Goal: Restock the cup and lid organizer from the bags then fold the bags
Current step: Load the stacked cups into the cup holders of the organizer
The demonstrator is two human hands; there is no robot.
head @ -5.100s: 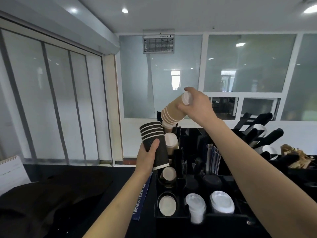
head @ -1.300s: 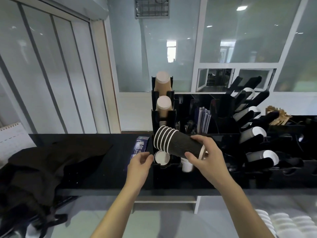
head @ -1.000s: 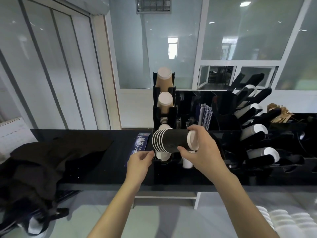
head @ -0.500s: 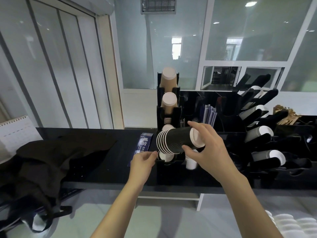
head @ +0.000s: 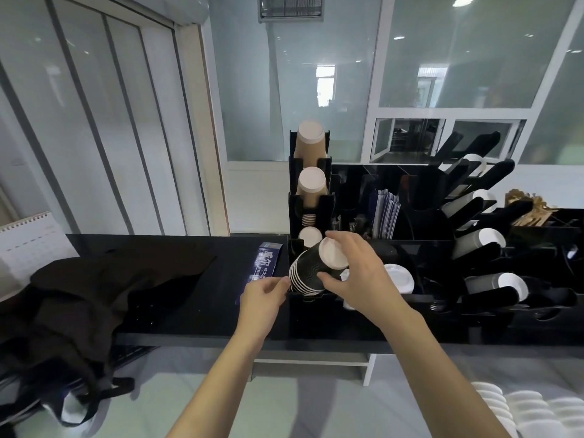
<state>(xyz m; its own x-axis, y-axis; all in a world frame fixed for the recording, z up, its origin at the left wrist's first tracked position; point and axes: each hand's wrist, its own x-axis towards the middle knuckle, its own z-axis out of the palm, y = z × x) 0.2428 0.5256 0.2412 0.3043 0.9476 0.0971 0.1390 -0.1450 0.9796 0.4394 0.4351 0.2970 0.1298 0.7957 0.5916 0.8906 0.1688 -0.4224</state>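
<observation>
Bags (head: 104, 298): dark and crumpled at the counter's left end, not folded, one strap hanging off the edge. I judge folding comes last.
Left hand (head: 264, 295): half a second ago it sat at the organizer's front left corner, and it has barely shifted. The fingertips now reach up to the rims of the stack; whether they pinch a rim or only steady it, I cannot tell.
Stack (head: 311, 270): a second ago I had it lying near level, rims to the left. Now it is tipped, rims down and left over the lowest front slot, white base up toward me.
Look of stack: black ribbed paper cups, several nested, white rims showing as thin rings.
Right hand (head: 357, 276): clamped round the stack's upper end, thumb under, fingers over the base.
Organizer (head: 363, 311): brown cups fill the upper slots of the left column; the stack is not yet seated.
Meaning: I judge the black cups are about to drop in.
</observation>
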